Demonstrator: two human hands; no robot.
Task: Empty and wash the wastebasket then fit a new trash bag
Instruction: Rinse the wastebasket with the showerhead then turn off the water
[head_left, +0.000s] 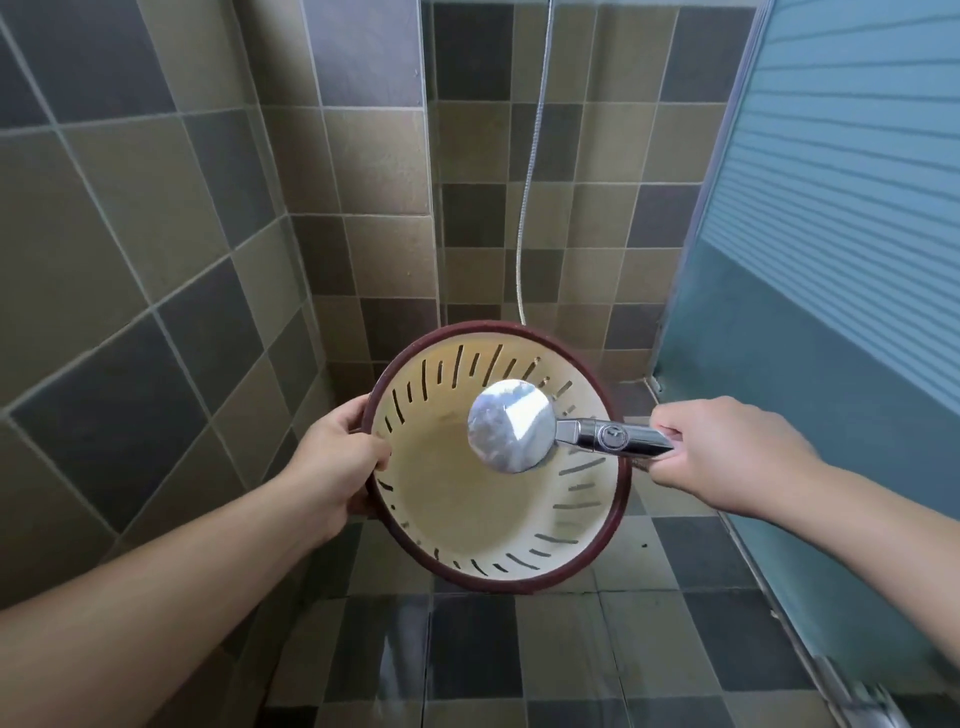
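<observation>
A cream wastebasket (457, 499) with slotted walls and a dark red rim is held over the tiled shower floor, its open mouth facing me. It looks empty inside. My left hand (335, 457) grips its left rim, thumb inside the basket. My right hand (727, 457) holds the chrome handle of a shower head (511, 426), whose round head hangs over the basket's mouth, facing down into it. No water stream is plainly visible.
A metal shower hose (530, 182) hangs down the back corner wall behind the basket. Tiled walls close in on the left and back. A frosted blue glass door (831, 260) stands on the right. The floor tiles below look wet.
</observation>
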